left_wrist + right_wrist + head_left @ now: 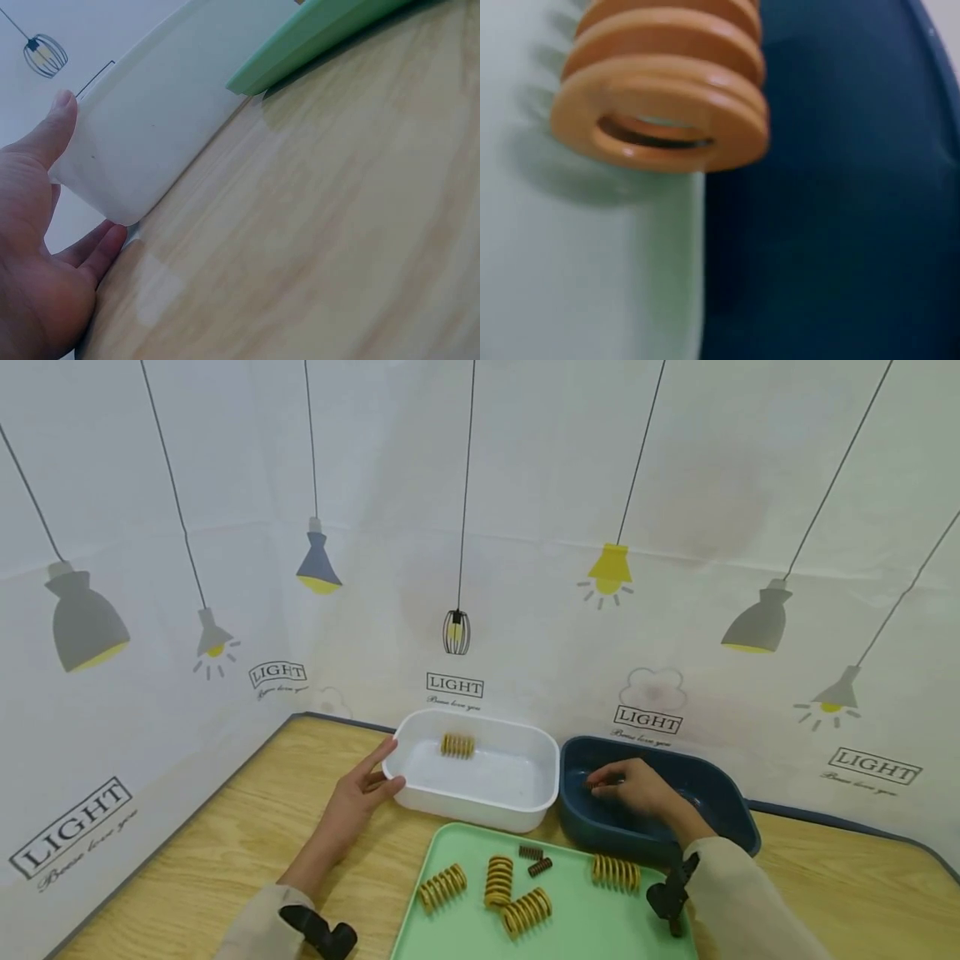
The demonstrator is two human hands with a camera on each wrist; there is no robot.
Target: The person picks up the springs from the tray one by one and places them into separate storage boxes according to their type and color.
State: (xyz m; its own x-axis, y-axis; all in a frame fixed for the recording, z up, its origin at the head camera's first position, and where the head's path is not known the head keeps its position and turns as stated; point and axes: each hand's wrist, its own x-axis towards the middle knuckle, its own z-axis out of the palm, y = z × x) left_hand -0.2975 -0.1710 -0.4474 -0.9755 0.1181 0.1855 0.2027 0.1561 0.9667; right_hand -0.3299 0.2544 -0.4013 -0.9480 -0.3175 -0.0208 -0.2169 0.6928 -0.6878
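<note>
My left hand point(358, 792) holds the left end of a white plastic bin point(480, 807), its thumb at the near corner and other fingers farther back along that end. One yellow coil spring point(457, 746) lies inside this bin. My right hand point(633, 787) reaches into a dark blue bin point(720, 777) and pinches a small reddish-brown spring point(591, 786), mostly hidden by the fingertips. Below the right wrist, a yellow spring point(617, 873) lies on the green tray point(592, 931); it looks large and orange point(660, 112) in the right wrist view.
Three more yellow springs, one of them at the left point(442, 887), lie on the tray with two small dark brown springs point(539, 866). Both bins stand side by side behind the tray on a wooden table point(285, 785). A white curtain printed with lamps point(525, 485) hangs behind.
</note>
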